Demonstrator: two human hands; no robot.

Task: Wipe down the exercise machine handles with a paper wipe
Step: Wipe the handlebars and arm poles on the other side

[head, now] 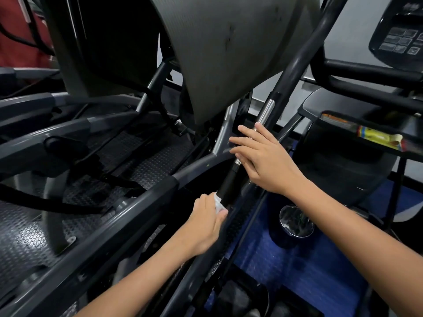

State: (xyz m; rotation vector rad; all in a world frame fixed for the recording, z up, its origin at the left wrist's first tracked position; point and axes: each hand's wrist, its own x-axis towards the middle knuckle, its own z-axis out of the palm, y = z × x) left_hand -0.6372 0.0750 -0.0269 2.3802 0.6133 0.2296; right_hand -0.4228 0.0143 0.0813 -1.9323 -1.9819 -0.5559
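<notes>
A gym floor of dark studded rubber mat (pixel 27 236), with blue flooring to the right, is crowded with the grey and black frames of exercise machines. A large ribbed grey shroud (pixel 229 53) hangs over the middle, and a second machine's console (pixel 400 40) shows at the upper right.

A slanted black handle (pixel 231 181) with a chrome sleeve (pixel 265 113) higher up runs from lower centre toward the upper right. The left hand (pixel 206 225) has its grip pressed together on a small crumpled white wipe (pixel 218 203), pinching it against the black lower part of the handle. The right hand (pixel 263 156) rests flat just above, its grip spread with fingers straight, laid against the bar below the chrome sleeve; it appears to be steadying the bar and holds nothing.

The wiping looks to be under way. The wipe sits low on this one handle, so the stretch above it, the chrome part and the upper bar seem yet to be covered. No surface shows a clear difference between cleaned and uncleaned, so how much is finished cannot be told. Other handles probably remain.
</notes>
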